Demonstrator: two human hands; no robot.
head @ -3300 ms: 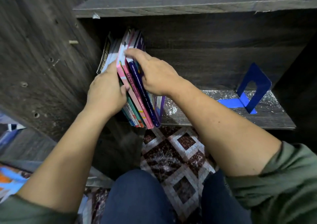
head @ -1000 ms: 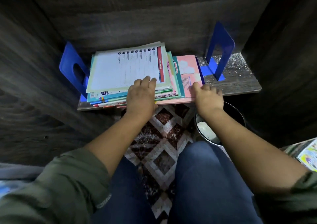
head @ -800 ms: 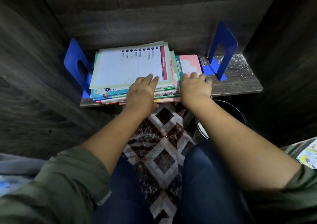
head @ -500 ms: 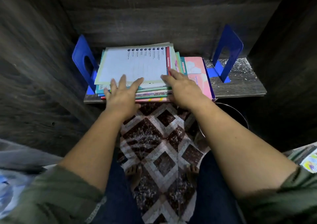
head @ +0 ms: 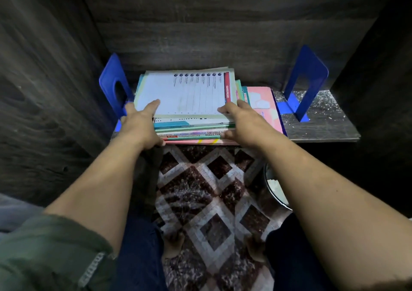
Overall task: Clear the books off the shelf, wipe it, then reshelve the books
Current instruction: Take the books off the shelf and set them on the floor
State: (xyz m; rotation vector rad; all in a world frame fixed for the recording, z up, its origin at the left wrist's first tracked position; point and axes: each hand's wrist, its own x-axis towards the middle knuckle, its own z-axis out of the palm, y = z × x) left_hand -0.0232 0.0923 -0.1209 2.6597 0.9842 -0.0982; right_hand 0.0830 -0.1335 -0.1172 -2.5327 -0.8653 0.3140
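The books (head: 185, 94) lie stacked flat on the dusty dark shelf (head: 323, 127). The left hand (head: 139, 127) and right hand (head: 242, 124) grasp the stack's sides. A left bookend (head: 111, 85) and right bookend (head: 306, 74) flank it, and the diamond-patterned floor (head: 207, 192) lies below.

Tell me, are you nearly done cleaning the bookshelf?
Not nearly. Done: the books lie gathered in one flat stack. In hand: the left hand and right hand grip the stack's sides, seemingly to lift it out. Left: the shelf shows white specks, so wiping and reshelving remain.
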